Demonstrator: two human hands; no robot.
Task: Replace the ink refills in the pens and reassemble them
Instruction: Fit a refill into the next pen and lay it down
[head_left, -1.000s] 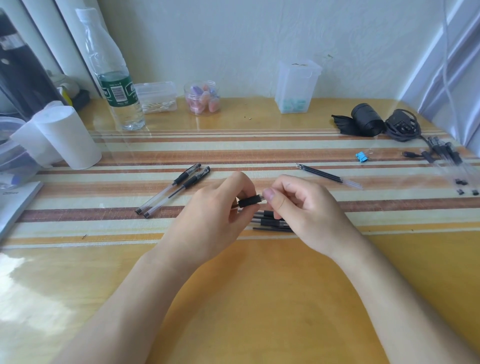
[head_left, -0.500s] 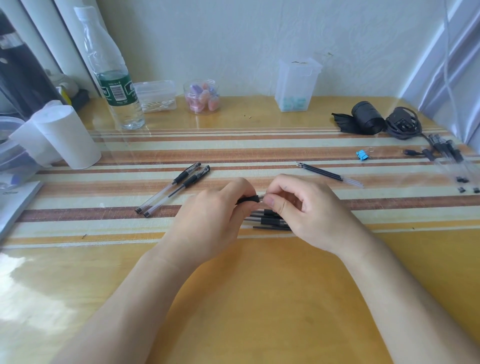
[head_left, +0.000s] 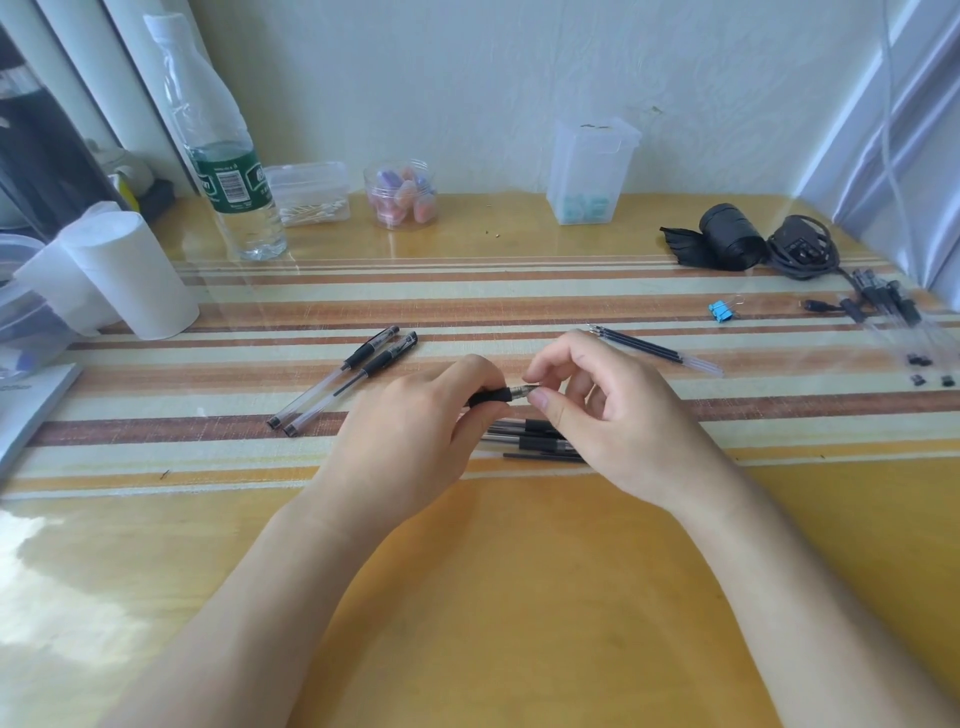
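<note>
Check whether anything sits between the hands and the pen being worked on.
Nothing visible does. The left hand grips the pen by its black grip, and the right hand pinches its tip end. Other pens lie on the table beneath.

Only one view exists, worn on the person's head. It faces forward and down at the table (head_left: 519, 597), close above the left hand (head_left: 410, 431) and right hand (head_left: 618, 421), reaching to the wall (head_left: 467, 78) behind.

Black-gripped pen (head_left: 493, 397), horizontal, held
</note>
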